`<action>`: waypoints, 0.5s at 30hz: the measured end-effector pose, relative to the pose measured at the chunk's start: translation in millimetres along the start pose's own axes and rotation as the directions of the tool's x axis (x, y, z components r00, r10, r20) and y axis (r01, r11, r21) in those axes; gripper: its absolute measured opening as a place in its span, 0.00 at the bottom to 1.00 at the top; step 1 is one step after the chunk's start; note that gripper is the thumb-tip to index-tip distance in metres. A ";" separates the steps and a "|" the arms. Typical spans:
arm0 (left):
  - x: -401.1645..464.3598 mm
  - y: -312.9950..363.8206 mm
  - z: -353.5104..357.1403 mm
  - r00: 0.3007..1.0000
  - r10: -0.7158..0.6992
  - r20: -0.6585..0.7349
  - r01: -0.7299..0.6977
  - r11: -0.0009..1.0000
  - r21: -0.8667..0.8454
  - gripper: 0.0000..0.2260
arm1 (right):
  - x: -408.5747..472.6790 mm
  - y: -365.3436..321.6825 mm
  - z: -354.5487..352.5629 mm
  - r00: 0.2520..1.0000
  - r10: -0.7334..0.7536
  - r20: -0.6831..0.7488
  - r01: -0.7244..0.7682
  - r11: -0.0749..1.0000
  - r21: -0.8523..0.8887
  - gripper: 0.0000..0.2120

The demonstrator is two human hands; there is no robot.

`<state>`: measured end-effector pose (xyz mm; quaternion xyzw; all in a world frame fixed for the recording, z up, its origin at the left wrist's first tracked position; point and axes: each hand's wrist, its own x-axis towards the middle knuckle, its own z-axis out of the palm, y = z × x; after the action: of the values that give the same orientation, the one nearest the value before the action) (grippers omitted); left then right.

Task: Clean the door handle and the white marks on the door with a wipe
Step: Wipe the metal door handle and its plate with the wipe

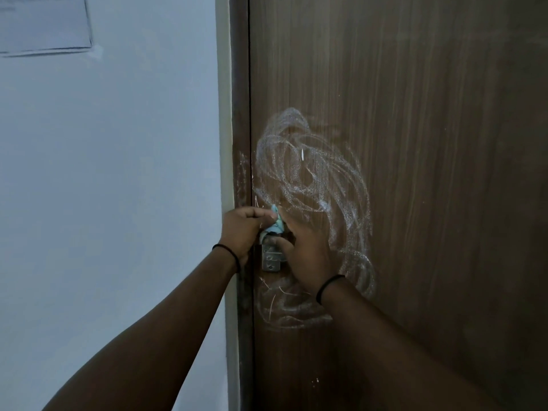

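— Far left?
— Pale blue-white painted wall [112, 179], with a sheet of white paper [44, 25] stuck up in the top corner — print too blurred to read.

— Next along?
— Pale door-frame strip [224, 114], then the dark edge of the brown wood-grain door [430, 143].

— Left hand?
— Left hand [241, 228] at the door's edge, fingers curled inward, black band at the wrist. Grip closed on the crumpled light-blue wipe [274, 223], pinched at the fingertips — so far as visible.

— And the wipe itself?
— Bunched between the two hands, against the top of the silver metal door handle plate [270, 259].

— Handle?
— Low on the door's left side, just below the wipe; only the plate visible, the rest hidden behind the hands.

— Right hand?
— Right hand [308, 247] just right of the plate, back turned to the camera, black band at the wrist too. Fingers bent in toward handle and wipe; grip hidden from here, cannot tell.

— The marks?
— White chalky scribbled marks [311, 185] looping over the door above, right of and below the hands, with fainter smears on the frame edge.
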<state>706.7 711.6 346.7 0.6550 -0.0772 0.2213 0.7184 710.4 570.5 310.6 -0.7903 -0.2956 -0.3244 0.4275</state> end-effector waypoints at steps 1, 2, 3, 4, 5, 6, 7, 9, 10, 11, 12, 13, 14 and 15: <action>-1.8 2.2 -0.5 0.999 -0.017 0.031 0.017 1.000 -0.009 0.04 | 2.4 -1.6 0.4 1.000 0.011 -0.002 -0.010 0.999 0.037 0.26; -3.4 3.5 -2.5 0.998 -0.025 0.057 0.024 1.000 0.009 0.04 | 3.6 -1.7 0.7 1.000 0.018 -0.021 -0.017 0.999 0.046 0.24; -5.1 3.9 -4.8 0.996 -0.027 0.083 0.023 0.998 0.052 0.04 | 3.5 -1.4 -0.2 0.999 0.020 -0.045 -0.019 0.999 0.033 0.22; -6.7 3.8 -7.4 0.994 -0.026 0.105 0.014 0.994 0.106 0.05 | 2.8 -0.9 -1.0 0.998 0.015 -0.065 -0.014 1.000 0.014 0.19; -7.9 2.6 -10.3 0.993 -0.021 0.116 0.003 0.988 0.154 0.05 | 1.9 -0.5 -1.5 0.997 0.019 -0.075 -0.019 1.000 -0.005 0.17; -8.4 1.1 -12.0 0.993 -0.015 0.114 -0.006 0.982 0.187 0.06 | 1.3 0.2 -2.1 0.996 0.031 -0.086 -0.032 0.999 -0.013 0.16; -8.4 -0.9 -14.1 0.995 -0.009 0.095 -0.010 0.980 0.198 0.06 | 1.6 -0.4 -2.2 0.993 0.055 -0.105 -0.056 0.998 -0.004 0.14; -7.1 -4.8 -16.5 0.999 0.003 0.034 -0.010 0.982 0.190 0.06 | 3.9 -4.4 -0.6 0.984 0.091 -0.151 -0.084 0.995 0.047 0.11; -6.3 -6.0 -15.3 1.000 0.010 0.006 -0.011 0.981 0.193 0.06 | 5.6 -7.9 0.8 0.983 0.083 -0.164 -0.073 0.995 0.066 0.11; -5.0 -7.2 -12.4 1.000 0.020 -0.014 -0.016 0.978 0.206 0.05 | 7.0 -12.1 2.3 0.984 0.065 -0.163 -0.051 0.995 0.089 0.11; -4.1 -8.1 -10.2 0.999 0.035 -0.032 -0.028 0.976 0.215 0.06 | 8.0 -17.9 5.2 0.989 0.041 -0.144 -0.024 0.993 0.117 0.13; -3.1 -9.2 -8.0 0.997 0.060 -0.048 -0.048 0.972 0.229 0.07 | 8.3 -23.2 8.6 0.992 0.011 -0.123 0.007 0.990 0.140 0.14; -2.1 -9.8 -6.4 0.994 0.092 -0.065 -0.073 0.965 0.251 0.09 | 7.1 -27.7 11.4 0.994 -0.021 -0.110 0.038 0.988 0.152 0.15; -1.5 -10.2 -6.2 0.989 0.121 -0.087 -0.093 0.957 0.273 0.09 | 5.9 -29.5 13.1 0.994 -0.045 -0.097 0.060 0.986 0.157 0.16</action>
<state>708.5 716.9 336.0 0.7288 -0.0445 0.3016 0.6131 695.4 596.5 323.8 -0.7294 -0.3213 -0.3473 0.4941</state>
